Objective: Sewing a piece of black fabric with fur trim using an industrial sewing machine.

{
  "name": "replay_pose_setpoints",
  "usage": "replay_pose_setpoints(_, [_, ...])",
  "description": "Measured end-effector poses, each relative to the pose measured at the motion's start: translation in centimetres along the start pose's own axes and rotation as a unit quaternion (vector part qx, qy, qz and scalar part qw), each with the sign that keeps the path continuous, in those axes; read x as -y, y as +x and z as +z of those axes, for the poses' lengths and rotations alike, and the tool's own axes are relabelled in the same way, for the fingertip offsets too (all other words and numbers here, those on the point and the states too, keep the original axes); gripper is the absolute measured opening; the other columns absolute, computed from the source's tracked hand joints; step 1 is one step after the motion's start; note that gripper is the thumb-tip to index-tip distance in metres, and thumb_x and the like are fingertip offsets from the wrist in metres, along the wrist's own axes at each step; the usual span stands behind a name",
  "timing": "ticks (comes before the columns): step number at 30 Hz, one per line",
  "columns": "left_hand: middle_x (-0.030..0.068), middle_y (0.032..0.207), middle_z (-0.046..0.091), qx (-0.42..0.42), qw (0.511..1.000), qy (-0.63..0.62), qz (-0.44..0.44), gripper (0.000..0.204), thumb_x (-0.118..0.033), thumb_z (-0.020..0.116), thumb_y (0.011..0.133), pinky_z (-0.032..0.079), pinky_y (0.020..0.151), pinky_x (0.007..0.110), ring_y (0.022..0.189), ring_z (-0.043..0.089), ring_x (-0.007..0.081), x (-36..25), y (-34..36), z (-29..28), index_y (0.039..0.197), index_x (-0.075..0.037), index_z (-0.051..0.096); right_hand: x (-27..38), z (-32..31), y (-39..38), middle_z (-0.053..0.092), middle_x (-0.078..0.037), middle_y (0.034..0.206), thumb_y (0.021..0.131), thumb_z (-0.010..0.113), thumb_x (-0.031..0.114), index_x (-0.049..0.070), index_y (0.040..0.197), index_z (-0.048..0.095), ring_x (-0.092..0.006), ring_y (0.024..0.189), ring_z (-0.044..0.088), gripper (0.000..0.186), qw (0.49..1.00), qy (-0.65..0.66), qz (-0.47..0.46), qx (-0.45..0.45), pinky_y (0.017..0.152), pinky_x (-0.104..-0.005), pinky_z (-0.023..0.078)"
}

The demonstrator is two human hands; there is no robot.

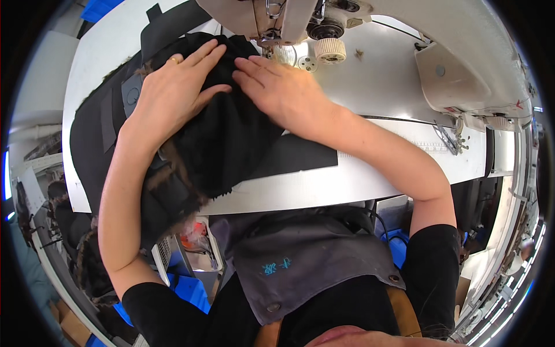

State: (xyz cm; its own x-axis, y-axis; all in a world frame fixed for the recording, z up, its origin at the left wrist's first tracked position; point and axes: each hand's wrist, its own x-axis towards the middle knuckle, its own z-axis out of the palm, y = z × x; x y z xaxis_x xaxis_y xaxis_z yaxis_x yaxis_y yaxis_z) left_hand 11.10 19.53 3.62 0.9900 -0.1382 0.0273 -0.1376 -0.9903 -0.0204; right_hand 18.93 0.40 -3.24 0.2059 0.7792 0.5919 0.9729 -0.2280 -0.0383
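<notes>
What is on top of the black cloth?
The left hand and right hand lie on the black cloth, fingers extended. Whatever is directly beneath the hands is covered and cannot be seen.

head-worn fisheye | faces down | near, above the hands (pixel 284 95)

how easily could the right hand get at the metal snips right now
Probably yes: the metal snips lie uncovered on the white tabletop, though the right hand would likely have to leave the black fabric.
</notes>
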Motion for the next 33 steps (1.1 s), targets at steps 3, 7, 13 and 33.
replay_pose_setpoints(3, [0.0064,0.137,0.056,-0.036,0.999,-0.021,0.035,0.057,-0.032,0.069,0.085,0.051,0.091,0.039,0.108,0.058,0.0298,0.3,0.9,0.7,0.133,-0.006,0.055,-0.5,-0.8,-0.5,0.066,-0.016,0.117,0.078,0.060,0.013,-0.001,0.105,0.067,-0.0267,0.105,0.065,0.032,0.999,-0.041,-0.020,0.022,0.084,-0.0348,0.053])
replay_pose_setpoints(7, [0.0086,0.131,0.060,-0.066,0.991,-0.076,0.090,0.054,-0.031,0.068,0.085,0.048,0.095,0.039,0.112,0.056,0.0300,-0.2,2.4,0.7,0.130,-0.004,0.057,-1.2,-3.2,-2.1,0.066,-0.015,0.117,0.077,0.060,0.013,-0.002,0.106,0.066,-0.0255,0.105,0.065,0.033,0.994,-0.087,-0.015,0.061,0.085,-0.0331,0.051])
replay_pose_setpoints(13, [0.0088,0.116,0.065,-0.004,0.985,-0.058,0.160,0.031,-0.025,0.063,0.089,0.044,0.100,0.040,0.114,0.056,0.0282,-1.5,2.7,-1.3,0.111,-0.002,0.064,-2.2,-6.0,-4.5,0.065,-0.016,0.121,0.077,0.058,0.009,-0.003,0.109,0.065,-0.0257,0.107,0.064,0.035,0.991,-0.100,0.006,0.083,0.087,-0.0333,0.050])
replay_pose_setpoints(33, [0.0091,0.087,0.066,-0.188,0.949,-0.132,0.216,0.006,-0.003,0.069,0.078,0.050,0.077,0.038,0.088,0.065,0.0311,-0.1,2.2,-0.5,0.082,-0.001,0.066,-4.6,-6.0,-4.0,0.065,-0.012,0.121,0.073,0.063,0.009,-0.004,0.110,0.065,-0.0261,0.115,0.060,0.039,0.992,0.037,-0.051,0.109,0.108,-0.0444,0.041])
